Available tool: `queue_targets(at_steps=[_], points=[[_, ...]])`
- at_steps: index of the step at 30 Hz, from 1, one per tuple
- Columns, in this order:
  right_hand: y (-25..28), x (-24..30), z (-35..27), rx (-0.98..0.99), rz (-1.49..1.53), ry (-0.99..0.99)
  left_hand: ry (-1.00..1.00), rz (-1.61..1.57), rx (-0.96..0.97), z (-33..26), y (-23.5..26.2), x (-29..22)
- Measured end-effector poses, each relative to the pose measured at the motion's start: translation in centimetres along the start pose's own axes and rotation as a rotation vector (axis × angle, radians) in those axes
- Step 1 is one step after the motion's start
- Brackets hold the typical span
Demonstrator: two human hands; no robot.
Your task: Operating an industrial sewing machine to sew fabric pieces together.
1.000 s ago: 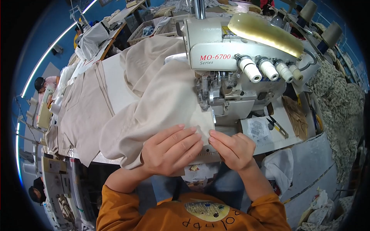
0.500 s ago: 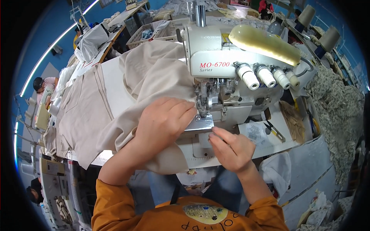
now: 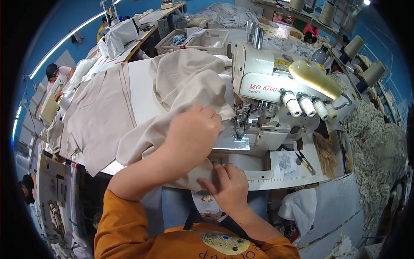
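Note:
A large beige fabric piece (image 3: 185,88) lies bunched on the white table, left of a white overlock sewing machine (image 3: 258,86). My left hand (image 3: 194,131) is on its folds, fingers curled down and slightly blurred, gripping the cloth just left of the presser foot and metal plate (image 3: 235,142). The fingertips are partly hidden. At the table's front edge, my right hand (image 3: 230,187) holds the near, hanging end of the same fabric between thumb and fingers.
Flat beige pieces (image 3: 97,116) lie at the left. Thread snips (image 3: 305,162) and a white packet (image 3: 284,163) rest right of the machine. Behind stands a plastic crate (image 3: 211,41). Patterned fabric (image 3: 375,138) is heaped at the far right. Another person (image 3: 56,75) sits far left.
My right hand has moved left and down from the metal plate to the fabric's near end. My left hand has come away from the presser foot. The view has shifted, setting the machine farther right.

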State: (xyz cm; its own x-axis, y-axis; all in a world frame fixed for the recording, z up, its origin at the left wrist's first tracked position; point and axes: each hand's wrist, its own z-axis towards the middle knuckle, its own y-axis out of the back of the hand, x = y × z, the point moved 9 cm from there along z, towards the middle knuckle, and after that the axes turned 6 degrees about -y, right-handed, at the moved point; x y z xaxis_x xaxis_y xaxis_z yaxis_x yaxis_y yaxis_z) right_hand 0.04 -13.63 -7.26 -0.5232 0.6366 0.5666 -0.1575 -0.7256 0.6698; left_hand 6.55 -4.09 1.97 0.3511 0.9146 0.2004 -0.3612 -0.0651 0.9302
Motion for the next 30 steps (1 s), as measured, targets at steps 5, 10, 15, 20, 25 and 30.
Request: queue_targets(at_steps=[5, 10, 15, 20, 25, 30], points=[[0.1, -1.5, 0.1, 0.037, 0.186, 0.029, 0.201, -0.645, -0.053, 0.7, 1.8, 9.0], [1.8, -3.5, -2.7, 0.073, 0.718, -0.216, 0.469, -0.454, 0.063, -0.4, -6.9, 22.6], [7.0, -9.4, -5.2, -0.442, 1.268, -0.464, 0.178, -0.251, -0.119, 0.1, -12.8, 22.2], [9.5, -10.9, -4.4, -0.639, 1.207, -0.600, 0.298, -0.510, 0.299, -0.9, -14.0, 20.0], [10.6, -10.0, -3.0, -0.375, 0.705, -0.366, 0.452, -0.403, -0.321, -4.2, -1.1, 24.5], [5.8, -7.1, 0.3, -0.114, 0.849, -0.435, 0.555, 0.106, -0.732, -12.7, 5.8, 31.9]])
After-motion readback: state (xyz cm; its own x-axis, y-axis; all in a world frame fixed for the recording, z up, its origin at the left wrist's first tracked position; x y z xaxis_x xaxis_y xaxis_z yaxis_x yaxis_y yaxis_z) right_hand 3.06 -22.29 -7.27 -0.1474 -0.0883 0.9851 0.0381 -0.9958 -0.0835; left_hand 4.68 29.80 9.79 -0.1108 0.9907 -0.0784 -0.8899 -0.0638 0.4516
